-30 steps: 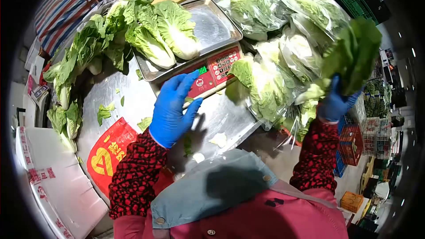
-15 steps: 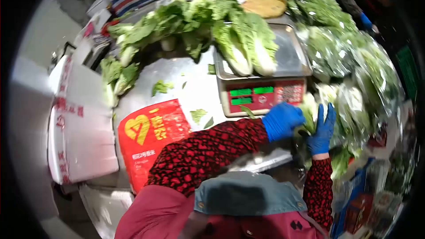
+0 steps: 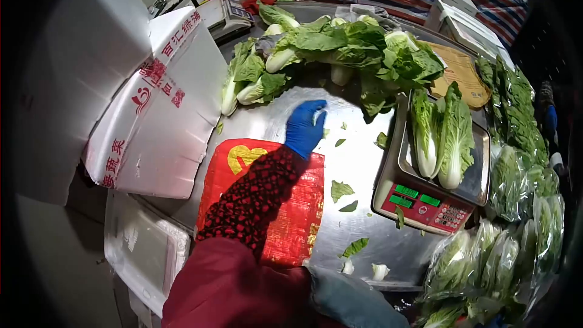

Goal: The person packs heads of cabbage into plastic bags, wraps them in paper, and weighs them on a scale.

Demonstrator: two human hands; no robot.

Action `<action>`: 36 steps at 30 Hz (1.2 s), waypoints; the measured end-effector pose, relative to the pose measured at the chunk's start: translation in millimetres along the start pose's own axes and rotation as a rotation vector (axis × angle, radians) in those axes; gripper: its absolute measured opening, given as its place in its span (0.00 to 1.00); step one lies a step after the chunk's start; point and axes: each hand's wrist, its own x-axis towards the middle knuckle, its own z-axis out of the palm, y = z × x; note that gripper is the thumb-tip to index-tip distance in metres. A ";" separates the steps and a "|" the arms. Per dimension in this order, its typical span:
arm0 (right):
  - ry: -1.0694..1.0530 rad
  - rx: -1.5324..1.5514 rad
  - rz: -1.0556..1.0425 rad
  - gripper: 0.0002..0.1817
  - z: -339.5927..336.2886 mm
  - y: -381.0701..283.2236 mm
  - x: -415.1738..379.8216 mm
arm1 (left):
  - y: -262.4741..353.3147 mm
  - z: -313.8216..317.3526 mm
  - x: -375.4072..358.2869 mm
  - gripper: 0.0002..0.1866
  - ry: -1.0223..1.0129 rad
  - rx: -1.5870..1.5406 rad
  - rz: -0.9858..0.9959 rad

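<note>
My left hand (image 3: 305, 127), in a blue glove, reaches forward over the metal table just past a red printed sack (image 3: 285, 225). Its fingers are loosely curved, the thumb stands apart, and nothing is between them. Ahead of it lies a row of loose Chinese cabbages (image 3: 346, 42), with a few more (image 3: 252, 82) to its upper left. Two Chinese cabbages (image 3: 450, 146) rest side by side on the pan of a digital scale (image 3: 419, 209) whose green displays are lit. My right hand is out of view.
White foam boxes (image 3: 164, 121) stand on the left, with a foam lid (image 3: 143, 249) below. Bagged cabbages (image 3: 492, 255) line the right side. Torn leaves (image 3: 341, 191) and cut stem ends (image 3: 380, 271) are scattered on the table. A brown flat sheet (image 3: 458, 76) lies behind the scale.
The view has swung left. My left hand has moved from beside the scale and bagged cabbages to above the sack, and its fingers have opened. My right hand has left the view.
</note>
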 end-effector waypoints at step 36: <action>-1.318 1.476 -0.178 0.48 43.6 -414.5 -160.7 | 87.5 -10.3 -43.2 0.32 -0.825 -0.689 -0.559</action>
